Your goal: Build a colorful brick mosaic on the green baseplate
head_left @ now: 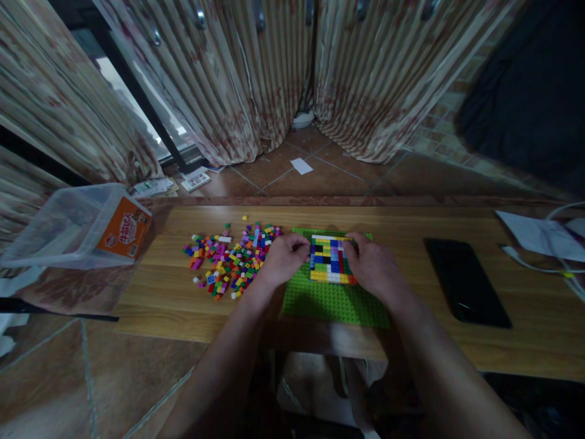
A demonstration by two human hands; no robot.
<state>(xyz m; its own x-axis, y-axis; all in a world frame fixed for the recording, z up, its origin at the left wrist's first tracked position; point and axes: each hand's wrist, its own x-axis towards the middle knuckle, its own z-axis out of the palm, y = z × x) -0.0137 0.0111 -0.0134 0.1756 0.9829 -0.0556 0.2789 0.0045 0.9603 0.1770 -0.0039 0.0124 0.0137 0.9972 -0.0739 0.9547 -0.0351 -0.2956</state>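
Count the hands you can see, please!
2: the left hand at the left side of the colourful brick panel, the right hand at its right side, both over the green baseplate.

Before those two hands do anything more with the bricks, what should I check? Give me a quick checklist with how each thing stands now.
1. Green baseplate resting on the wooden table: ok.
2. Loose bricks near the left hand: ok, they lie in a pile on its left.
3. Right hand at the brick build: ok, its fingers are at the right side.
4. A brick between the left hand's fingertips: cannot tell, too small and dark.
5. Black tablet-like device clear of the baseplate: ok, it lies apart, farther right.
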